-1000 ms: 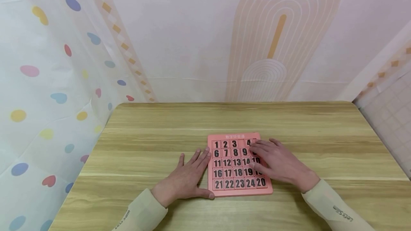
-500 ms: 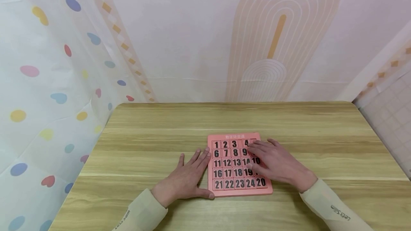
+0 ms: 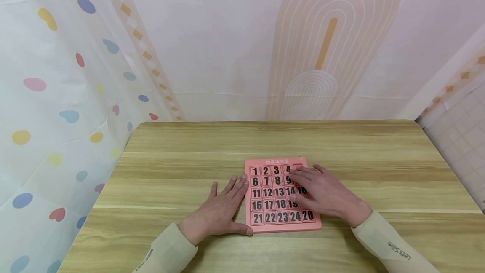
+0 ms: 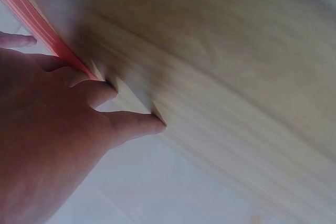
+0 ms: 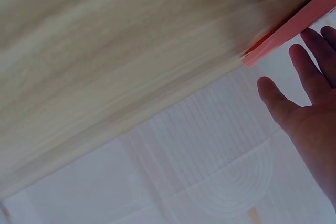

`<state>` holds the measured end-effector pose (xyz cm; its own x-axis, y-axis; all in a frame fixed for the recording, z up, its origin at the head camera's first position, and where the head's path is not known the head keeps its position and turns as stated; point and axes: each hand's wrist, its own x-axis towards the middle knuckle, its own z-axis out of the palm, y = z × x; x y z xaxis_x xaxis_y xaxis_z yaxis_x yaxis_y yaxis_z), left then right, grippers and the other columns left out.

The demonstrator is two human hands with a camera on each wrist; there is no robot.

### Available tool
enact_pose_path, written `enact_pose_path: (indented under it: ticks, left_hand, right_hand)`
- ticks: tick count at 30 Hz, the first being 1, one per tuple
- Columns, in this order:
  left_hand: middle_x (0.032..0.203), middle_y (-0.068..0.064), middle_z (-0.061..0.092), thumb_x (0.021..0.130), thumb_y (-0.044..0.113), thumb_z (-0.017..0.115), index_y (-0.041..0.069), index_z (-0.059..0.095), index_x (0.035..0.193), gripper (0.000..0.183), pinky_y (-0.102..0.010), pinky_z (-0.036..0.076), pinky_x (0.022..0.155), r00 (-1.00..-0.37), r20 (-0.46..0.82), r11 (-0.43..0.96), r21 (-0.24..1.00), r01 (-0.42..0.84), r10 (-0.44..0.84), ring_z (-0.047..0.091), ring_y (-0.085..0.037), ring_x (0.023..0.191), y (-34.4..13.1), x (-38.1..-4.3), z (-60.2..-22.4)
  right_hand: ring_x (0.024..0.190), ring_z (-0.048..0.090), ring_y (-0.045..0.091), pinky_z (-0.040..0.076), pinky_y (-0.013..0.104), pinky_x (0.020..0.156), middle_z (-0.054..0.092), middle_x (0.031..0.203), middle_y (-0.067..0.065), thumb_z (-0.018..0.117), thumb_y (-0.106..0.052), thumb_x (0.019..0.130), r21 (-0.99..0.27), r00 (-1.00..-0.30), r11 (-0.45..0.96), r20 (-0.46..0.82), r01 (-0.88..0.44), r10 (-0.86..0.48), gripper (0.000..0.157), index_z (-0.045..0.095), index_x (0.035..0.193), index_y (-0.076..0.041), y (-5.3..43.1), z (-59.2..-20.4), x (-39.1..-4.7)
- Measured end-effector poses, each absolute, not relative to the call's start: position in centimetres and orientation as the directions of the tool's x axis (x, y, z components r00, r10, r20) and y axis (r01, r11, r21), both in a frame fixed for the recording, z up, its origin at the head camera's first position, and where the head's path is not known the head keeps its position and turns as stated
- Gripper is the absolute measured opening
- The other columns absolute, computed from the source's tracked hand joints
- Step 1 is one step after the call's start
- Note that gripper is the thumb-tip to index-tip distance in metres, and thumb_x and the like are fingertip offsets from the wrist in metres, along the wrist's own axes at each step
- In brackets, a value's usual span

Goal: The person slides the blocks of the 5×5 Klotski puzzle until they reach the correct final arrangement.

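A pink number sliding puzzle (image 3: 248, 205) lies flat on the table, its tiles in rows. Beside its left edge, my left hand (image 3: 221, 212) rests with fingers spread, fingertips and thumb against the frame. Over the right side reaches my right hand (image 3: 327, 191), its extended fingers touching around the 4 tile (image 3: 288, 168) and covering part of the right columns. A gap shows right of the 4, in the top right corner. In the left wrist view, the left hand (image 4: 58, 124) meets the puzzle's edge (image 4: 42, 24); the right wrist view has the right hand (image 5: 315, 108) above the frame (image 5: 289, 27).
The wooden table (image 3: 182, 146) extends around the puzzle on every side. Behind it hangs a patterned curtain (image 3: 227, 45), with a dotted cloth (image 3: 57, 96) at the left.
My right hand has slid slightly left, and the 4 tile has moved left with it until beside the 3. The gap has shifted to the top right corner. My left hand stays still.
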<state>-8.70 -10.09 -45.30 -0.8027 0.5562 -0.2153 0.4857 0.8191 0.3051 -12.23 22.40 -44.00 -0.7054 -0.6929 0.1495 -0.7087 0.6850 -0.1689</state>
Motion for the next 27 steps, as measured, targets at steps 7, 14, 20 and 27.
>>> enact_pose_path:
  ticks: [7, 14, 20, 27]
  left_hand:
    - [0.173, -0.010, 0.013, 0.078, 0.080, 0.069, 0.005, 0.021, 0.165, 0.125, -0.075, 0.015, 0.117, -0.802, -0.212, 0.817, 0.304, 0.489, 0.559, 0.016, -0.036, 0.157, -10.1, -8.7, -45.3]
    - [0.173, -0.010, 0.014, 0.077, 0.080, 0.070, 0.005, 0.021, 0.165, 0.126, -0.075, 0.016, 0.117, -0.802, -0.203, 0.814, 0.308, 0.493, 0.562, 0.017, -0.037, 0.157, -10.2, -8.6, -45.3]
    - [0.173, -0.010, 0.013, 0.077, 0.080, 0.070, 0.005, 0.020, 0.166, 0.126, -0.075, 0.015, 0.117, -0.804, -0.207, 0.817, 0.308, 0.488, 0.558, 0.016, -0.036, 0.157, -10.1, -8.6, -45.3]
    - [0.173, -0.010, 0.014, 0.077, 0.079, 0.070, 0.005, 0.020, 0.165, 0.125, -0.075, 0.015, 0.117, -0.804, -0.205, 0.815, 0.316, 0.486, 0.559, 0.016, -0.037, 0.157, -10.1, -8.6, -45.2]
  right_hand:
    - [0.135, 0.057, 0.030, 0.034, 0.063, 0.116, 0.064, 0.142, 0.011, 0.057, -0.052, 0.102, -0.168, -0.701, 0.680, 0.151, -0.713, -0.697, 0.061, 0.063, 0.141, -0.005, 22.4, -44.0, -12.1]
    - [0.136, 0.056, 0.029, 0.035, 0.062, 0.115, 0.064, 0.143, 0.009, 0.057, -0.054, 0.102, -0.160, -0.700, 0.681, 0.151, -0.714, -0.698, 0.063, 0.063, 0.142, -0.006, 22.2, -44.0, -12.1]
    - [0.138, 0.054, 0.031, 0.032, 0.064, 0.117, 0.062, 0.146, 0.009, 0.056, -0.055, 0.102, -0.183, -0.706, 0.683, 0.145, -0.707, -0.693, 0.064, 0.062, 0.144, -0.007, 22.5, -44.1, -12.1]
    - [0.139, 0.053, 0.033, 0.031, 0.063, 0.117, 0.062, 0.145, 0.007, 0.059, -0.054, 0.101, -0.198, -0.728, 0.701, 0.166, -0.685, -0.665, 0.061, 0.064, 0.141, -0.008, 23.8, -43.8, -11.6]
